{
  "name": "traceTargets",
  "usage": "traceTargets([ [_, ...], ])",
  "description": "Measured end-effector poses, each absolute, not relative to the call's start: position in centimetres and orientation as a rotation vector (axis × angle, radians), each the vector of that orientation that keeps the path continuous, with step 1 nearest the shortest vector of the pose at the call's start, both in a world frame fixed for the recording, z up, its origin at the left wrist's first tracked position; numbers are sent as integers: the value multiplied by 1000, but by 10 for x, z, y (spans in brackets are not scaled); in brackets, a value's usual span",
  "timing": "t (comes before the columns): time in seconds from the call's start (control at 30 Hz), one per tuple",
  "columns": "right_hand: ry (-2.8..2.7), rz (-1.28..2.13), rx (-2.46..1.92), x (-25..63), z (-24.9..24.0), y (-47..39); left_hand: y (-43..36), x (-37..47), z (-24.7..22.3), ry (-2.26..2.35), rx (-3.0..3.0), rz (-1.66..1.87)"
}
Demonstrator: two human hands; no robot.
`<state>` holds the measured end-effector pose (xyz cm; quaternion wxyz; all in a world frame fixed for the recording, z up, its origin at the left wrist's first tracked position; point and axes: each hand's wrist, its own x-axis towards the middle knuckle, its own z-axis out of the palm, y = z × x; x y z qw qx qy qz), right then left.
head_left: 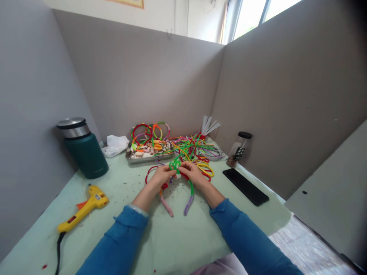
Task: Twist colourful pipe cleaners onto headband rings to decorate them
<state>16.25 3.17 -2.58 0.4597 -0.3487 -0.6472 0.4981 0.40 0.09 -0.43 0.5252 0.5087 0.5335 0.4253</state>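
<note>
In the head view my left hand [163, 176] and my right hand [192, 172] meet over the middle of the table. Between their fingertips they pinch a green pipe cleaner [174, 166] bent into several small loops. Beneath my hands is a headband wrapped in coloured pipe cleaner; its pink end [167, 206] and its purple end [188, 206] point toward me. My hands hide its upper curve. A red wrapped hoop [147, 175] lies just left of my left hand, and a yellow loop [210, 168] lies beyond my right hand.
A metal tray [149, 159] of shell-like pieces, with wrapped hoops [141, 126] on it, stands behind, beside a heap of pipe cleaners [192, 147]. A yellow glue gun [86, 210] and green flask [86, 154] are left. A phone [246, 186] and jar [238, 149] are right. Grey partitions [143, 76] enclose the table.
</note>
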Motion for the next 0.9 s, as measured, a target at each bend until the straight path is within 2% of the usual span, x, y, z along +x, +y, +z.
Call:
traceTargets([
  [0.23,-1734,1047,-843,157,-29,35,5,6,-10,1345,1450,1047],
  [0.47,-1661,796,-1088,153,-32,38,5,8,-10,1386,1394,1046],
  [0.9,-1800,1040,-877,162,-21,31,8,0,-14,1373,1283,1013],
])
